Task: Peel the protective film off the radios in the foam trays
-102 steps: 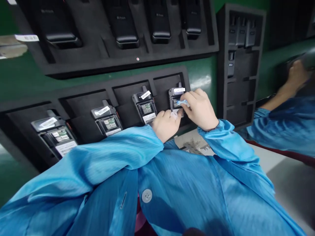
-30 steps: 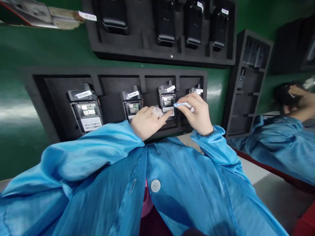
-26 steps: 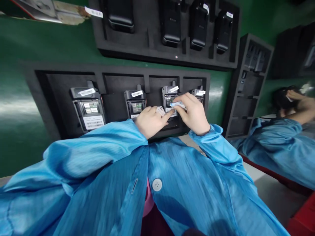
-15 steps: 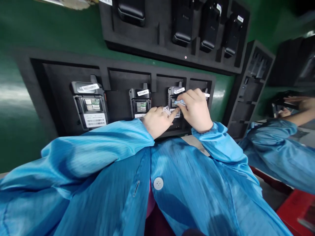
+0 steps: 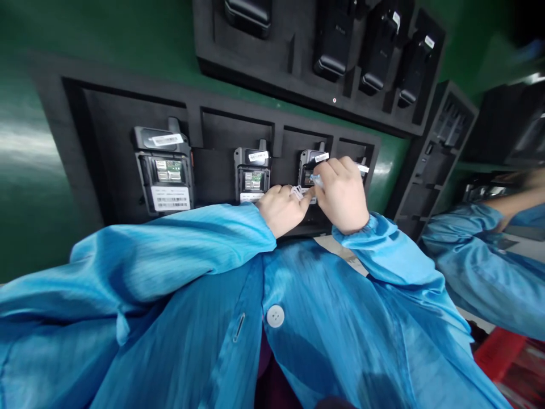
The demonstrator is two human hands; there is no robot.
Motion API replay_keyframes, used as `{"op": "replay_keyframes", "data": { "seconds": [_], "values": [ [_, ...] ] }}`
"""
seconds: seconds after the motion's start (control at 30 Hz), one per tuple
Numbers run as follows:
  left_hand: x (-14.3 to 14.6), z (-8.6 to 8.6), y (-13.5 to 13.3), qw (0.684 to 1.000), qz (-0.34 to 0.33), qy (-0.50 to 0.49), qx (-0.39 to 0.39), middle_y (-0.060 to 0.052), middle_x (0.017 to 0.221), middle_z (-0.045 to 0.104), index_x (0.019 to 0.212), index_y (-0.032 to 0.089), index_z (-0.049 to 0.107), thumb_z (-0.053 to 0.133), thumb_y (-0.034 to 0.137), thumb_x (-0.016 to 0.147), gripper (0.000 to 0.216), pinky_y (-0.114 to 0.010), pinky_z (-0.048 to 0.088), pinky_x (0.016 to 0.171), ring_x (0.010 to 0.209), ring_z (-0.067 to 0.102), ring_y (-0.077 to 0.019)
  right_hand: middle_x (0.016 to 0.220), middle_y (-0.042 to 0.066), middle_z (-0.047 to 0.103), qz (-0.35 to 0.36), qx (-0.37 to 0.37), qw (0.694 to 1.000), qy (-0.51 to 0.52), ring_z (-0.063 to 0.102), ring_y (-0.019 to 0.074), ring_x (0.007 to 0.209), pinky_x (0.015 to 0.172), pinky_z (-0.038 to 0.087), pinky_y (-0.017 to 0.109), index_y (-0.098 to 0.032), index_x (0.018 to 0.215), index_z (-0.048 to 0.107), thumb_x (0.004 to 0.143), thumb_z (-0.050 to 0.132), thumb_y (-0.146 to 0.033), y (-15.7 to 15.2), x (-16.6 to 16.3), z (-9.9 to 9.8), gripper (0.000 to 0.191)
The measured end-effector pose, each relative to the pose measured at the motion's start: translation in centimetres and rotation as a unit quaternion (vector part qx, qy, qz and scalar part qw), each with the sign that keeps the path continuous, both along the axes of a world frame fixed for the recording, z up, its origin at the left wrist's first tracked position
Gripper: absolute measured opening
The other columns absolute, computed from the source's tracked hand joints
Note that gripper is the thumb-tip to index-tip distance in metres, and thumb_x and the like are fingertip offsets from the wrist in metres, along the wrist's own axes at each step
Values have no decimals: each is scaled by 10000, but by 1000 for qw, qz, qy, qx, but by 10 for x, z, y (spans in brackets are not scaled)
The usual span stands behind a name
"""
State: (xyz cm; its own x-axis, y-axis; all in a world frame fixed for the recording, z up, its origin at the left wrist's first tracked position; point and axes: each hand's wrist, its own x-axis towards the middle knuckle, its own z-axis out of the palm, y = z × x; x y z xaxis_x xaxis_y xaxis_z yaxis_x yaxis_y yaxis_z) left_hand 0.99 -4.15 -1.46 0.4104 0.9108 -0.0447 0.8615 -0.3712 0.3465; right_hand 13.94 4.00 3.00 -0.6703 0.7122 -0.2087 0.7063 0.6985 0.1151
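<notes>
Between my right hand's (image 5: 343,193) closed fingertips is a small crumpled, pale blue-white cloth (image 5: 316,180). It is over the open back of a black handheld radio (image 5: 306,165) in the foam tray. My left hand (image 5: 283,211) is at the lower part of that radio, index finger reaching toward the cloth. A thin white looped piece (image 5: 297,192) shows at its fingers; whether it is gripped or worn, I cannot tell. Left of the hands lie a second radio (image 5: 252,173) and a third radio (image 5: 165,167), both with circuit boards showing. My right hand partly hides another radio (image 5: 363,168).
The black foam tray (image 5: 196,128) rests on a green table (image 5: 128,45). Beyond it, a second foam tray (image 5: 272,79) holds several black radios (image 5: 334,48). Another tray (image 5: 419,187) stands to the right, near a co-worker's blue sleeve (image 5: 464,233). A red object (image 5: 498,352) is at lower right.
The view has shifted, so the trays appear further right. My hands stay at the same radio, with the cloth still in my right fingers. The co-worker's arm has moved.
</notes>
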Motion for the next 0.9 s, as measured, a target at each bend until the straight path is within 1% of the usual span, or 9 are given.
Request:
{"op": "replay_keyframes", "data": {
  "seconds": [0.07, 0.2, 0.33, 0.47, 0.57, 0.67, 0.73, 0.83, 0.9],
  "values": [
    [0, 0, 0, 1000, 5, 0, 5, -116, 760, 688, 1346, 185, 573, 426, 166, 958, 415, -334, 372, 664, 806, 656, -252, 880, 102, 612, 2, 8, 1000, -4, 481, 257, 851, 767, 405, 391, -146, 890, 606, 865, 469, -122, 0, 1, -1, 141],
    [1, 0, 0, 1000, 8, -12, -5, -124, 772, 691, 1221, 157, 652, 404, 165, 965, 357, -338, 394, 678, 820, 664, -249, 899, 98, 611, 1, 11, 1000, 20, 471, 251, 846, 777, 399, 394, -151, 899, 599, 863, 449, -115, -1, 2, -2, 158],
    [1, -1, -1, 1000, 13, -15, -5, -126, 782, 694, 1325, 171, 585, 414, 165, 961, 401, -339, 404, 689, 831, 666, -254, 857, 93, 587, -9, 23, 1000, 9, 460, 254, 838, 761, 386, 389, -156, 885, 592, 855, 453, -121, -4, 5, -4, 147],
    [2, -1, -1, 999, 15, -26, -15, -142, 815, 694, 1239, 157, 639, 424, 170, 957, 355, -349, 411, 705, 838, 660, -257, 895, 90, 595, -16, 20, 999, 28, 459, 249, 858, 783, 385, 385, -157, 914, 595, 868, 445, -121, -6, 6, -8, 161],
    [2, -1, -1, 999, 11, -24, -25, -148, 829, 695, 1352, 170, 562, 427, 182, 960, 415, -355, 416, 720, 864, 655, -266, 878, 86, 590, -16, 26, 999, 28, 465, 250, 859, 779, 388, 380, -158, 909, 592, 863, 455, -127, -7, 7, -8, 148],
    [1, -1, 0, 999, 3, -12, -44, -158, 863, 700, 1447, 185, 463, 432, 202, 968, 480, -358, 421, 731, 903, 651, -275, 873, 82, 603, -15, 28, 999, 23, 482, 247, 852, 777, 398, 375, -161, 889, 591, 858, 469, -133, -6, 13, -1, 129],
    [0, 1, 2, 998, -9, -5, -55, -165, 895, 702, 1477, 182, 417, 439, 208, 970, 509, -357, 425, 741, 928, 649, -275, 893, 75, 623, -48, 48, 996, 57, 499, 240, 858, 778, 408, 369, -173, 897, 587, 868, 486, -155, -3, 21, 8, 107],
    [-1, 8, 0, 998, -22, 0, -55, -164, 913, 701, 1501, 180, 373, 444, 213, 973, 533, -354, 435, 761, 951, 650, -269, 908, 56, 648, -124, 88, 980, 130, 532, 229, 865, 775, 425, 360, -198, 892, 573, 868, 539, -216, 0, 37, 21, 45],
    [-4, 16, -5, 999, -24, -10, -35, -135, 885, 698, 1513, 224, 350, 462, 219, 970, 554, -345, 443, 766, 933, 653, -253, 889, 39, 652, -156, 80, 969, 173, 557, 215, 854, 776, 435, 352, -208, 881, 568, 857, 568, -241, -2, 45, 26, 41]
  ]
}}
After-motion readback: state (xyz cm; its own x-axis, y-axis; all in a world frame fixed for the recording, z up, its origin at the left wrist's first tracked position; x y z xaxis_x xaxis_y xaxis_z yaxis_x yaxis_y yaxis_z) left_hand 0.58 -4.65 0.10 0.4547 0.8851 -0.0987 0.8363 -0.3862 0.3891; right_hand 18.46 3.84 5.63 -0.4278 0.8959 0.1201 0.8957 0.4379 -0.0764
